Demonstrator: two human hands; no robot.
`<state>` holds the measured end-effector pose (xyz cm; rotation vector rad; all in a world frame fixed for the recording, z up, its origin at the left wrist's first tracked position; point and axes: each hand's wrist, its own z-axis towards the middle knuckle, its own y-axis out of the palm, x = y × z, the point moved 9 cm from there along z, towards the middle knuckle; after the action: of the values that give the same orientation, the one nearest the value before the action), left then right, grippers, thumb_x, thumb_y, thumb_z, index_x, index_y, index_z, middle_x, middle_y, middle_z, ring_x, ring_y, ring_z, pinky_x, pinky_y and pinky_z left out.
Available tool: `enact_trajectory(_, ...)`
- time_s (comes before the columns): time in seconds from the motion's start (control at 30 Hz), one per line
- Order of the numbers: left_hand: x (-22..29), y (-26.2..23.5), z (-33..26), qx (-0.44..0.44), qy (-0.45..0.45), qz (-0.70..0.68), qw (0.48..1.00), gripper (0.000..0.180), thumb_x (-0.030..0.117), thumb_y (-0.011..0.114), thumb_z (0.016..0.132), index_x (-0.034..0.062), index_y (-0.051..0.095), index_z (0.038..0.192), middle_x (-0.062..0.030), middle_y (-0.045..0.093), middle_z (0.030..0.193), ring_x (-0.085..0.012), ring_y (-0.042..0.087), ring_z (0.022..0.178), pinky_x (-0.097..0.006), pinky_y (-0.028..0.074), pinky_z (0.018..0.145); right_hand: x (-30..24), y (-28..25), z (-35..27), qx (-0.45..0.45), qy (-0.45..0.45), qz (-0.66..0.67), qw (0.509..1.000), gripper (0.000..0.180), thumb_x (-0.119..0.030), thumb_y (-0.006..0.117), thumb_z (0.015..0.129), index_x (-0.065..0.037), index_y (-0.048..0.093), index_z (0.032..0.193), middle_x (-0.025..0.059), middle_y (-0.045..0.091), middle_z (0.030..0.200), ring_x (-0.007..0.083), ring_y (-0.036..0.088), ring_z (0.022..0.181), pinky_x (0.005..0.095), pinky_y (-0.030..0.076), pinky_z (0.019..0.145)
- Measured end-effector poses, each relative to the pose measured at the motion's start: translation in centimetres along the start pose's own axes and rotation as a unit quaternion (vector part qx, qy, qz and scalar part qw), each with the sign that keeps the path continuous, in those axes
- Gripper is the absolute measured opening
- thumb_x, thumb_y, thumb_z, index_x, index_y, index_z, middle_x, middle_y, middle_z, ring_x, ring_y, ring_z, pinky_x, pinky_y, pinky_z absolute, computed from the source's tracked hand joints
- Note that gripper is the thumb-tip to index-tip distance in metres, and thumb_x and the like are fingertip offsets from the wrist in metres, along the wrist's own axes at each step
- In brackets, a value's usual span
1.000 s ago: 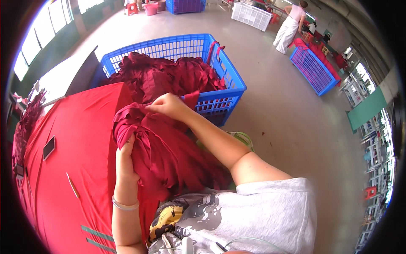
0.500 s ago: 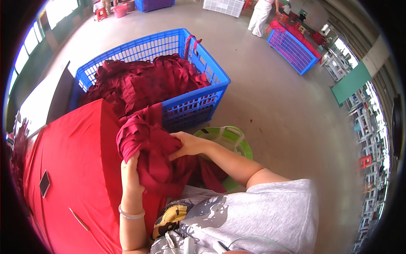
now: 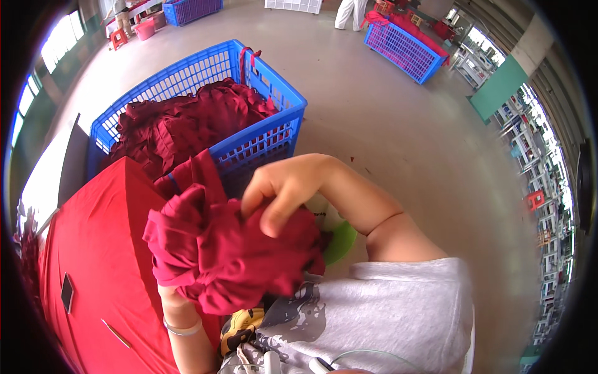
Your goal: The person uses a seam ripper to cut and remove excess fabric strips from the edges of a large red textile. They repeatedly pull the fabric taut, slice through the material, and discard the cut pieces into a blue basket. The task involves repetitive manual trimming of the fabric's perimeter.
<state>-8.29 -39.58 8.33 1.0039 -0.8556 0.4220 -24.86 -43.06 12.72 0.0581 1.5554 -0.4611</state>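
Note:
A thick, crumpled bundle of dark red cloth strips (image 3: pixel 218 249) is bunched up in front of my body. My left hand (image 3: pixel 173 298) holds it from below; the cloth covers its fingers, and a pale bangle (image 3: pixel 182 328) circles the wrist. Over the top of the bundle arches my right hand (image 3: pixel 289 184), its bent fingers and thumb pressed into the folds. One strip trails from the bundle toward the blue plastic basket (image 3: pixel 258 138), where a heap of the same dark red cloth (image 3: pixel 193 121) lies.
At my left a bright red cloth cover (image 3: pixel 99 237) bears a phone (image 3: pixel 66 293) and a thin pen-like stick (image 3: pixel 116 333). Partly hidden behind my right arm is a green tub (image 3: pixel 341 243). Another blue basket (image 3: pixel 405 53) with red cloth stands farther off, near a person in white trousers (image 3: pixel 351 14).
The bundle has become bulkier and sits nearer to me. My right hand has risen from its side to its top. The cloth now hides my left fingers. The whole view has shifted slightly.

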Motion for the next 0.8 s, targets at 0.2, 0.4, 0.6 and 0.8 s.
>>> enact_trajectory(0.2, -2.0, -0.4, -2.7, 0.047, 0.018, -0.067, 0.996, 0.072, 0.011, 0.058, 0.079, -0.0094, 0.029, 0.142, -0.0219, 0.039, 0.144, -0.0325, 0.044, 0.130, -0.044, 0.035, 0.112, -1.8, -1.1, 0.7, 0.131, -0.050, -0.245, 0.959, 0.016, -0.013, 0.064, 0.090, 0.001, 0.065, 0.082, 0.0076, 0.062, 0.070, 0.0125, 0.058, 0.068, 0.0303, 0.046, 0.064)
enact_trajectory(0.4, -1.7, -2.7, -4.6, 0.089, 0.051, -0.100, 0.990, 0.056, 0.016, 0.049, 0.086, -0.0086, 0.041, 0.135, -0.0213, 0.049, 0.136, -0.0323, 0.050, 0.125, -0.044, 0.037, 0.109, -4.2, -5.9, 1.5, 0.394, -0.137, -0.291, 0.861, 0.016, -0.017, 0.069, 0.084, -0.003, 0.063, 0.081, 0.0072, 0.061, 0.074, 0.0203, 0.060, 0.069, 0.0330, 0.044, 0.064)
enact_trajectory(0.6, -5.8, -2.7, -3.1, 0.254, -0.086, -0.167, 0.949, 0.047, 0.028, 0.048, 0.093, 0.0040, 0.048, 0.133, -0.0121, 0.054, 0.133, -0.0266, 0.052, 0.122, -0.041, 0.038, 0.107, 3.0, -7.7, 2.0, 0.465, 0.028, -0.544, 0.698, 0.029, -0.027, 0.076, 0.074, -0.006, 0.061, 0.089, 0.0093, 0.056, 0.089, 0.0293, 0.058, 0.092, 0.0434, 0.047, 0.076)
enact_trajectory(0.8, -4.0, -3.7, -3.6, 0.273, -0.016, -0.148, 0.950, 0.047, 0.027, 0.047, 0.093, 0.0045, 0.048, 0.134, -0.0121, 0.053, 0.135, -0.0271, 0.050, 0.124, -0.042, 0.036, 0.108, 7.4, 0.5, 2.2, 0.203, 0.072, -0.119, 0.969, 0.069, -0.040, 0.074, 0.081, -0.003, 0.049, 0.134, 0.0198, 0.049, 0.136, 0.0288, 0.046, 0.128, 0.0409, 0.038, 0.104)
